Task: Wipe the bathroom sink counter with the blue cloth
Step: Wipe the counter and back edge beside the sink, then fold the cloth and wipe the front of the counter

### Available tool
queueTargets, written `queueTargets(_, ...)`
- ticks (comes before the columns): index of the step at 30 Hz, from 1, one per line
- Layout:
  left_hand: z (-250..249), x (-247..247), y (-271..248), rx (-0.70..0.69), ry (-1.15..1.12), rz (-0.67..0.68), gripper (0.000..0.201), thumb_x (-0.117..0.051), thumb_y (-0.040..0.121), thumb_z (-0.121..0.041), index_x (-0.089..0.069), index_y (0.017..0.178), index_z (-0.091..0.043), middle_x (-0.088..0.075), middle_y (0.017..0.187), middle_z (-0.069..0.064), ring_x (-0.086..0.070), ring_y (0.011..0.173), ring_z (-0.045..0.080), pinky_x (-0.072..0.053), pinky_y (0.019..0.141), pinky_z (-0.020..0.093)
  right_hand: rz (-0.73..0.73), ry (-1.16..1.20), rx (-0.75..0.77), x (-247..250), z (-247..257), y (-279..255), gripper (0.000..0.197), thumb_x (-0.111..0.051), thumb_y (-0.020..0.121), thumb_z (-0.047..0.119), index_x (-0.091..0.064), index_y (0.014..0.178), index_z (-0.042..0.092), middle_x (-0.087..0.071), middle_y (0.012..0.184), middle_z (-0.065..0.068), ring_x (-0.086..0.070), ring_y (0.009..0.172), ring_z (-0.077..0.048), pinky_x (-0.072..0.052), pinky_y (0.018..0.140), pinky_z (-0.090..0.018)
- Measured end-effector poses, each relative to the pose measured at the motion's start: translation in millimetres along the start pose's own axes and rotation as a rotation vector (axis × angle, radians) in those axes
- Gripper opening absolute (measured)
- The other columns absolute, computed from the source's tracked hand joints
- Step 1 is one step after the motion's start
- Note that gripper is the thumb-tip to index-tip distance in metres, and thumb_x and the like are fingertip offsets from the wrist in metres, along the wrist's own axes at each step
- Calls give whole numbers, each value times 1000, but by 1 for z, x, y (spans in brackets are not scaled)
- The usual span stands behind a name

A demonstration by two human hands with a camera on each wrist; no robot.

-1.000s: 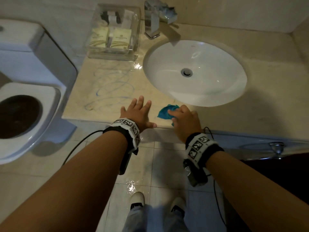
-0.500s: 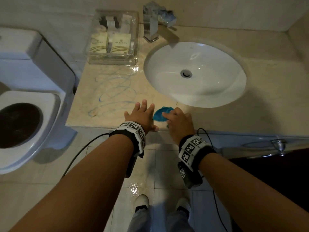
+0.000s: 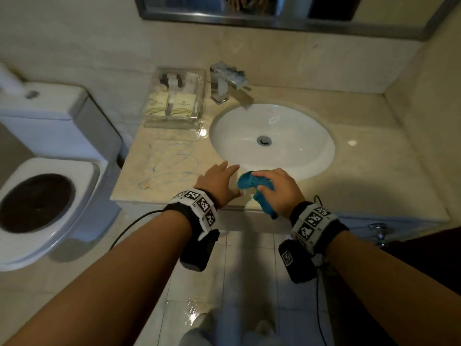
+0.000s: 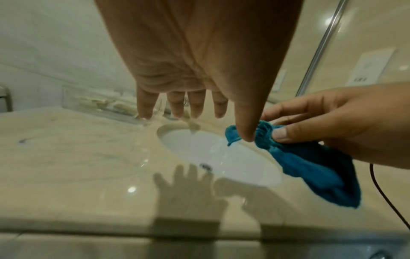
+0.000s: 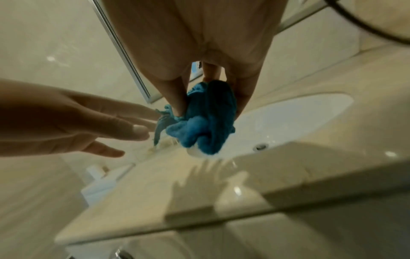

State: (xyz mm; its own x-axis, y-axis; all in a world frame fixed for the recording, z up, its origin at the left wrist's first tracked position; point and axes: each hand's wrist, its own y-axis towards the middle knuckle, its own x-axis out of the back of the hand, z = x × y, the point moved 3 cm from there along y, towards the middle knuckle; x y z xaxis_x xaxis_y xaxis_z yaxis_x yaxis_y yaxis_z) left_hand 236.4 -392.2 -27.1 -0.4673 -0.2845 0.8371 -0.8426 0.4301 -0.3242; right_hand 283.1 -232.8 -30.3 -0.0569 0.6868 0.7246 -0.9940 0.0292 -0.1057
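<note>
One blue cloth (image 3: 258,189) is seen bunched into a crumpled wad, its soft pile gathered in folds, with a loose tail hanging below the grip toward the counter's front edge. It is held clenched in the right hand (image 3: 279,189), the thumb pressed against one side and the fingers (image 5: 242,98) curled round the other, and it is lifted clear of the stone, as shown by the shadows cast beneath. Just beside the grip, on its left, the left hand (image 3: 219,182) is held flat with its fingers spread and straight; nothing is grasped by it, and its thumb tip lies next to the cloth's bunched end in the left wrist view, though contact cannot be confirmed.

Beneath the grip a beige marble counter (image 3: 374,171) is laid, glossy and spotted with reflected light. Beyond the grip a white oval basin (image 3: 287,136) with a metal drain (image 3: 264,140) is set into it, and a square chrome tap (image 3: 228,82) is mounted behind. Further left of the grip, blue scribble marks (image 3: 172,161) are drawn across the stone, and behind them a clear tray of toiletries (image 3: 174,101) is placed. A white toilet (image 3: 50,176) is stood past the counter's left end, and a framed mirror (image 3: 274,11) is hung above.
</note>
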Motion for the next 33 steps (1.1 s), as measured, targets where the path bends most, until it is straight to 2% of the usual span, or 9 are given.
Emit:
queueTargets(2, -26, 20, -12, -52, -124, -73, 70, -62, 89, -35, -27, 148, -21, -27, 154, 5, -26, 141, 19, -21, 115, 30, -23, 34, 14, 28, 15, -5, 35, -55, 89, 12, -57, 122, 21, -52, 114, -9, -50, 107, -19, -29, 89, -13)
queueTargets(5, -63, 41, -31, -128, -250, -146, 59, -62, 90, -30, -39, 142, -17, -46, 142, 4, -43, 130, 18, -31, 100, 19, -52, 75, 55, 59, 32, -13, 32, -57, 88, 13, -57, 118, 24, -50, 112, -5, -49, 104, -13, -33, 89, -18)
queueTargets(9, -96, 54, -47, -153, -338, -187, 46, -64, 88, -28, -51, 131, -17, -63, 118, 5, -60, 107, 18, -46, 90, 25, -54, 116, 90, 88, 48, -21, 22, -59, 86, 12, -55, 106, 21, -46, 107, -1, -47, 98, -12, -36, 81, -21)
queueTargets(14, -112, 74, -61, -142, -357, -269, 38, -66, 86, -20, -53, 121, -16, -66, 100, 5, -55, 82, 10, -40, 72, 17, -58, 216, 122, 110, 63, -27, 17, -62, 84, 14, -52, 93, 25, -55, 107, -2, -54, 92, -14, -45, 78, -25)
queueTargets(17, -109, 89, -64, -138, -321, -299, 27, -64, 88, -18, -57, 113, -12, -60, 91, 1, -56, 82, 15, -37, 69, 17, -101, 269, 131, 122, 77, -26, 14, -63, 84, 14, -55, 91, 22, -56, 97, 1, -55, 85, -17, -49, 76, -29)
queueTargets(20, -102, 104, -64, -166, -292, -300, 15, -57, 92, -15, -59, 104, -7, -65, 97, 9, -60, 90, 24, -40, 73, 24, -153, 289, 124, 129, 90, -22, 11, -64, 83, 15, -54, 86, 19, -56, 92, -1, -58, 83, -21, -54, 73, -35)
queueTargets(23, -91, 123, -65, -183, -267, -321, 9, -51, 94, -16, -55, 94, -8, -63, 94, 12, -58, 86, 27, -42, 72, 30, -146, 219, 149, 130, 103, -18, 10, -65, 83, 16, -55, 82, 13, -58, 82, 1, -54, 72, -11, -46, 67, -27)
queueTargets(29, -68, 147, -66, -189, -261, -343, 7, -45, 98, -15, -47, 93, -20, -57, 82, 5, -51, 73, 20, -35, 58, 25, -174, 17, 199, 129, 117, -7, 11, -63, 83, 16, -54, 77, 19, -60, 91, -4, -55, 80, -19, -43, 74, -27)
queueTargets(33, -59, 152, -65, -189, -353, -370, 8, -46, 97, -15, -51, 91, -19, -60, 81, 3, -52, 68, 14, -37, 50, 11, -177, 12, 134, 126, 113, -4, 10, -62, 83, 15, -54, 77, 16, -58, 80, 3, -51, 77, -13, -37, 68, -22)
